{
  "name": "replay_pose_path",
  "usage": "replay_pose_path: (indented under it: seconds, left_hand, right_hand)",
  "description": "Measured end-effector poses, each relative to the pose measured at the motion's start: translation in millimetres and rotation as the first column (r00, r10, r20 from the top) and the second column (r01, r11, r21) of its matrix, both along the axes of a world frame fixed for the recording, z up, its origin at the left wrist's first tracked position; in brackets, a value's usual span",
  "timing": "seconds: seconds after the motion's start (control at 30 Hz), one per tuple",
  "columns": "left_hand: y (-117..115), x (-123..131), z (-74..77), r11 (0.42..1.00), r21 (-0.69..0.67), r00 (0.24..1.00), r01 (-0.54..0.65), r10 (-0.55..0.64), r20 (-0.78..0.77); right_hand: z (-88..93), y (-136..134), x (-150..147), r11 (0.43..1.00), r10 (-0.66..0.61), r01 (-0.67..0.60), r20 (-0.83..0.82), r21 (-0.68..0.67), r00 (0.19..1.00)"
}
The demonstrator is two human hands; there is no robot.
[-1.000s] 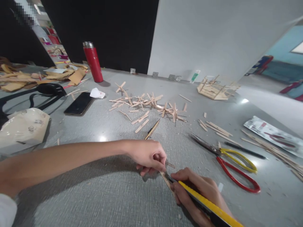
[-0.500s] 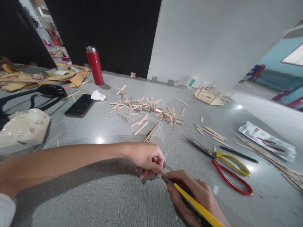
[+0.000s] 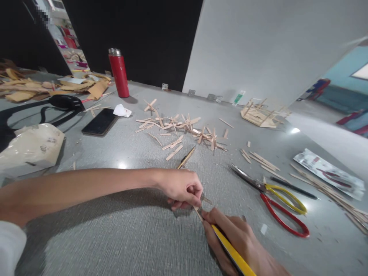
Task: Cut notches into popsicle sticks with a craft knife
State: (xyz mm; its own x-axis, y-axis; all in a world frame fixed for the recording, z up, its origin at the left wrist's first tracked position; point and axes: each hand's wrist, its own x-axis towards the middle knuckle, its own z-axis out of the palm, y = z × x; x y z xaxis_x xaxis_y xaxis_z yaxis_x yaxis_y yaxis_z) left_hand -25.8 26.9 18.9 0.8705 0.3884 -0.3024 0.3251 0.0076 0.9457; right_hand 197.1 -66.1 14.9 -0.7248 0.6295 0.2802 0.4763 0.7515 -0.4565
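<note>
Far left, a clear-wrapped packet point(image 3: 31, 149) rests on the bench point(image 3: 115, 241), outside the cutting area. To its right lies a phone point(image 3: 100, 122), flat, with crumpled paper point(image 3: 122, 110) at its upper corner. The red bottle point(image 3: 119, 74) stands upright near the black panel point(image 3: 138, 42), presumably placed there so that it is not knocked.

Toward the middle, small wooden pieces point(image 3: 172, 124) lie in a loose heap beyond the hands; this position appears to keep them within reach while leaving the near surface free. A pencil point(image 3: 188, 155) lies just behind the left hand point(image 3: 183, 188), partly hidden by it.

The left hand is closed, thumb and fingers pinching a narrow wooden stick point(image 3: 198, 213) low over the bench, in front of the wearer. This grip likely steadies the stick against the blade. The right hand point(image 3: 238, 232) is closed around a yellow cutter knife point(image 3: 234, 252), fingers set far forward, probably for fine control. The blade end is at the stick, just beside the left fingertips; exact contact cannot be determined.

Right of the hands, scissors point(image 3: 258, 186) lie with handles toward the wearer, convenient for pickup. A wooden frame point(image 3: 258, 119) stands farther back, apparently clear of elbows. Long strips point(image 3: 330, 195) lie at far right.
</note>
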Motion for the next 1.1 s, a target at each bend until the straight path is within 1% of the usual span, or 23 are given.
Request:
replay_pose_path:
  seconds: [0.13, 0.33, 0.4, 0.57, 0.7, 0.9, 1.03, 1.1]
  left_hand:
    - [1.3, -0.4, -0.4, 1.0, -0.018, 1.0, 0.008, -0.007, 0.008]
    - [1.3, 0.2, -1.7, 0.999, -0.043, 1.0, -0.003, 0.004, 0.028]
    - [1.4, 0.0, -2.4, 0.999, -0.041, 1.0, 0.002, -0.001, 0.021]
    - [1.4, 0.3, -2.0, 0.999, -0.044, 1.0, 0.007, -0.006, 0.012]
    - [0.2, 1.3, -0.9, 0.999, -0.048, 1.0, -0.011, 0.011, -0.01]
    - [0.8, 1.4, -3.4, 0.999, -0.043, 1.0, -0.01, 0.01, -0.008]
    - [0.7, 0.5, -1.3, 0.999, -0.033, 1.0, -0.008, 0.007, -0.023]
    - [0.3, 0.1, 0.7, 1.0, -0.027, 1.0, -0.001, 0.0, -0.026]
  right_hand:
    - [1.3, 0.6, 4.1, 0.999, 0.039, -0.04, 0.036, 0.029, 0.999]
    - [-1.7, -1.9, 7.4, 1.0, 0.01, -0.011, 0.034, 0.014, 0.999]
    - [-1.4, -2.2, 7.7, 1.0, -0.008, 0.009, 0.023, -0.009, 1.0]
    - [2.2, 0.5, 7.4, 0.99, -0.093, 0.09, -0.02, -0.113, 0.995]
    - [4.3, 1.6, 5.3, 0.981, -0.119, 0.112, -0.034, -0.157, 0.992]
    - [3.2, 1.1, 5.4, 0.963, -0.162, 0.149, -0.039, -0.224, 0.986]
    - [3.1, 1.2, 4.5, 0.962, -0.175, 0.166, -0.02, -0.216, 0.984]
    - [3.9, 1.0, 3.2, 0.967, -0.182, 0.179, -0.002, -0.183, 0.983]
